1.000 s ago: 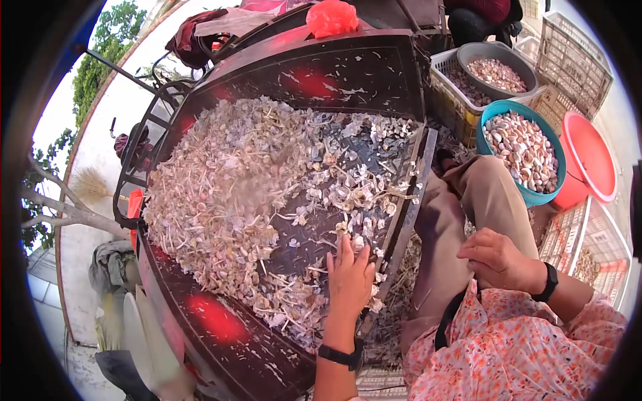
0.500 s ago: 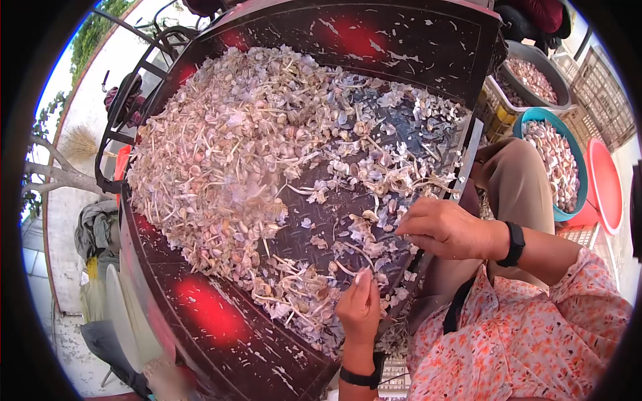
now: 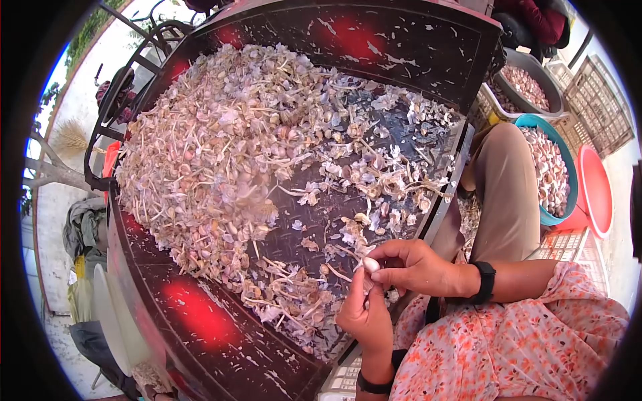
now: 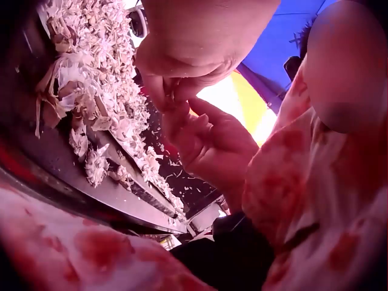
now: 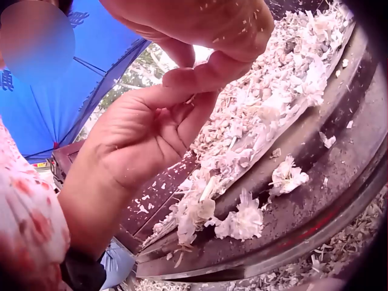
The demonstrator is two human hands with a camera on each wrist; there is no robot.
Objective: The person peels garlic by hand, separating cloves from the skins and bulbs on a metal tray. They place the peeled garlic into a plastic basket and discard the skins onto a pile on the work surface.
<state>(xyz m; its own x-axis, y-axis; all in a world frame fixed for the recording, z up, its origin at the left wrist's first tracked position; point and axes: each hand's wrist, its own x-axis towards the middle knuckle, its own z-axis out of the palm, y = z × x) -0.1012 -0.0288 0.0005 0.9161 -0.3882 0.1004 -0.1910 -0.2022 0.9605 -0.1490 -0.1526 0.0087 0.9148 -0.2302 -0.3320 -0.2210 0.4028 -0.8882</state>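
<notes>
In the head view, a pale, smooth garlic clove [image 3: 371, 264] sits between the fingertips of both hands, over the near edge of the truck bed. The right hand [image 3: 424, 269] pinches it between thumb and forefinger. From below, the left hand [image 3: 366, 322] meets it with thumb and fingers, gripping its lower side with a bit of skin. In the left wrist view, the right hand [image 4: 209, 142] touches the left hand's fingers; the clove is hidden there. The right wrist view shows the left hand [image 5: 142, 136] with curled fingers against the right hand [image 5: 206, 27].
A large heap of garlic cloves, skins and stalks [image 3: 200, 154] fills much of the dark metal bed [image 3: 294, 220]. At the right stand a teal basin [image 3: 570, 167] of cloves, a red basin [image 3: 597, 194], a grey basin [image 3: 555, 93] and plastic crates [image 3: 600, 107].
The left hand has lifted from the skins at the bed's near edge. The right hand has come from the lap, over the bed, down to the left hand, and a bare clove now shows between them.
</notes>
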